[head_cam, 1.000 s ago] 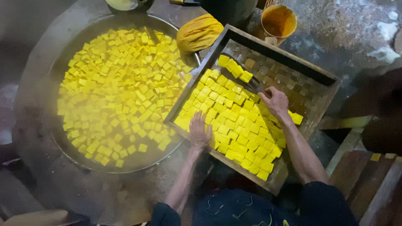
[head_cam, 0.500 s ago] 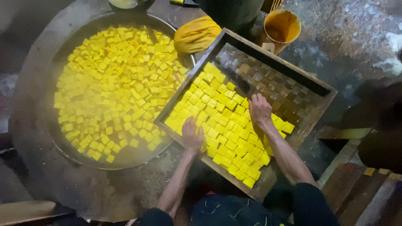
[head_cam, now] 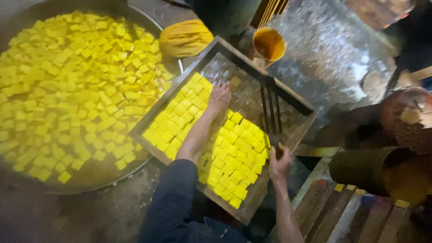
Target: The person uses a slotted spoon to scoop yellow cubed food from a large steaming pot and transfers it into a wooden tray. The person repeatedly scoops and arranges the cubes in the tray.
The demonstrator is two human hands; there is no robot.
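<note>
A wooden tray (head_cam: 155, 114) rests tilted over the edge of a large round pan (head_cam: 90, 189). Yellow cubes (head_cam: 234, 148) cover the tray's near half, while its far half shows bare wet mesh. My left hand (head_cam: 219, 96) lies flat on the cubes at their far edge, fingers spread, at the end of a dark-sleeved arm. My right hand (head_cam: 279, 164) sits at the tray's right rim, closed around the handle of a dark pronged tool (head_cam: 270, 112) whose tines lie across the bare mesh.
The pan holds several loose yellow cubes (head_cam: 81, 81) floating in yellowish liquid. A yellow cloth bundle (head_cam: 184, 38) and an orange-stained cup (head_cam: 268, 43) sit beyond the tray. Wooden slats (head_cam: 342, 211) and a brown pot (head_cam: 405, 117) are on the right.
My left hand slid from the tray's near side to the far edge of the cubes. My right hand left the cubes and took hold of the pronged tool at the right rim.
</note>
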